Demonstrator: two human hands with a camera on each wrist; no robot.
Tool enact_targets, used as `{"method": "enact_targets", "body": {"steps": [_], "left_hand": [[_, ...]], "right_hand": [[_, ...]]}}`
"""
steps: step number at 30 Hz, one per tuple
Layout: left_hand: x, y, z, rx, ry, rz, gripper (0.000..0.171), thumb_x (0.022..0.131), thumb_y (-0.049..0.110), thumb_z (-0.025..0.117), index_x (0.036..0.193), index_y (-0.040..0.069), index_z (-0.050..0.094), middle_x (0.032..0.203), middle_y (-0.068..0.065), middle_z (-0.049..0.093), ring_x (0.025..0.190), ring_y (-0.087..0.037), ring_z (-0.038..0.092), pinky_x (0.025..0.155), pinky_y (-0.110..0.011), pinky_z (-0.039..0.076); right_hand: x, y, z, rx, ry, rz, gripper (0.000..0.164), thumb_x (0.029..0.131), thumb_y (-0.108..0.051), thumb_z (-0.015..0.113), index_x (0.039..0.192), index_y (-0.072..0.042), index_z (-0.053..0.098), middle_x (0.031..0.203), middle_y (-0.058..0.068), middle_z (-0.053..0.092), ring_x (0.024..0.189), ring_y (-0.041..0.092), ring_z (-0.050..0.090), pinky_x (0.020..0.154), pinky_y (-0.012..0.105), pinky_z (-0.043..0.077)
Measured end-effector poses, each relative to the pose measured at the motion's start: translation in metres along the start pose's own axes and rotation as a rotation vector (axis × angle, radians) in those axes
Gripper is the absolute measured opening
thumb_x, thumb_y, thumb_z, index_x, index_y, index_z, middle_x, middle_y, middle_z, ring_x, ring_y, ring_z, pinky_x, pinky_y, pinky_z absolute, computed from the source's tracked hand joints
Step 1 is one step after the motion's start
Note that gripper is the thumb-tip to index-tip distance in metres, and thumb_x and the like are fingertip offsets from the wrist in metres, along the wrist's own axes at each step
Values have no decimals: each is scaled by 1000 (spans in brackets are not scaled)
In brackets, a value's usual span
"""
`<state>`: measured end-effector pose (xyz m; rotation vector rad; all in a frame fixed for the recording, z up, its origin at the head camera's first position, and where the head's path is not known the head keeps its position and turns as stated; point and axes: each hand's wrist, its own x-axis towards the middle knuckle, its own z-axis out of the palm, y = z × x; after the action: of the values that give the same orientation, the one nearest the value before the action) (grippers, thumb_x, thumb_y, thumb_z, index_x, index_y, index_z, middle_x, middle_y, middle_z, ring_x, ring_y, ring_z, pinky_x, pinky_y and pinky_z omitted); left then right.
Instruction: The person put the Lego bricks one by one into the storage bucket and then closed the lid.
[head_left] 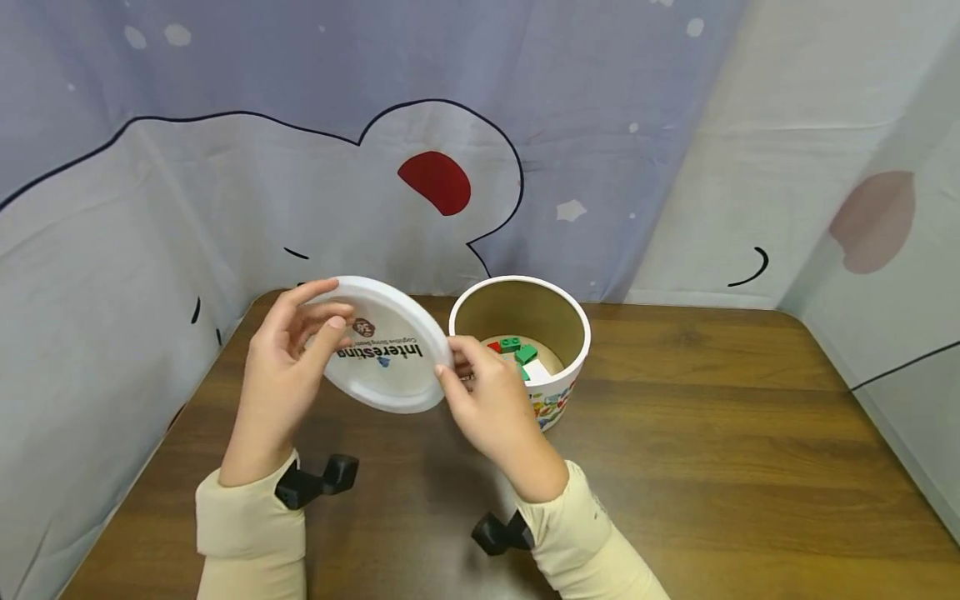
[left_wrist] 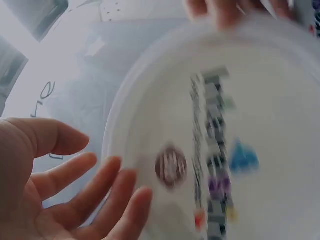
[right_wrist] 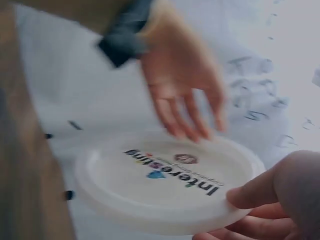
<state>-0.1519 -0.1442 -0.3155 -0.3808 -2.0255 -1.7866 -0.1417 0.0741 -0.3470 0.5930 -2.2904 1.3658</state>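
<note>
A round white lid (head_left: 393, 379) printed with "Interesting" is held tilted in the air, left of the bucket. My right hand (head_left: 491, 400) pinches its right edge, thumb on the printed face and fingers beneath, as the right wrist view shows on the lid (right_wrist: 120, 192). At the opposite edge is my left hand (head_left: 288, 350); in the left wrist view the left hand (left_wrist: 85, 195) has its fingers spread and loosely bent, fingertips over or against the rim. Whether they touch it cannot be told. Behind my right hand stands a white bucket (head_left: 517, 287), uncovered, with green, red and white building blocks (head_left: 527, 354) inside.
The brown wooden table (head_left: 697, 433) extends to the right of the bucket and toward me. A printed cloth (head_left: 585, 100) hangs behind the table and along its sides. Black camera mounts (head_left: 341, 473) are strapped to both wrists.
</note>
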Motion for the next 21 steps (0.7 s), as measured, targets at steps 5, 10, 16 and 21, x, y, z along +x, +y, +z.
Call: {"method": "enact_targets", "body": {"steps": [5, 10, 16, 21], "left_hand": [[0, -4, 6, 224, 108, 37, 32, 96, 0, 62, 129, 1, 64, 117, -10, 61, 110, -16, 58, 82, -13, 52], [2, -7, 11, 324, -8, -36, 40, 99, 7, 61, 138, 2, 56, 136, -17, 50, 123, -26, 56, 86, -10, 50], [2, -12, 27, 136, -172, -140, 42, 101, 12, 64, 140, 3, 53, 126, -16, 65, 101, -21, 71, 84, -24, 58], [-1, -15, 29, 50, -241, -130, 48, 97, 10, 69, 142, 6, 54, 126, -15, 65, 101, -19, 70, 85, -27, 58]], "right_hand": [[6, 0, -35, 105, 17, 133, 22, 91, 1, 71, 113, 3, 70, 91, 14, 72, 81, 24, 71, 69, 27, 61], [12, 9, -68, 292, 46, 251, 27, 93, 6, 65, 120, 11, 65, 95, 24, 69, 78, 17, 70, 69, 30, 62], [16, 23, -98, 407, 123, 348, 33, 96, 6, 63, 128, 13, 60, 93, 15, 70, 76, 9, 71, 69, 32, 62], [14, 20, -99, 345, 233, 358, 36, 97, 2, 61, 132, 10, 59, 85, -1, 70, 69, 7, 69, 64, 27, 61]]}}
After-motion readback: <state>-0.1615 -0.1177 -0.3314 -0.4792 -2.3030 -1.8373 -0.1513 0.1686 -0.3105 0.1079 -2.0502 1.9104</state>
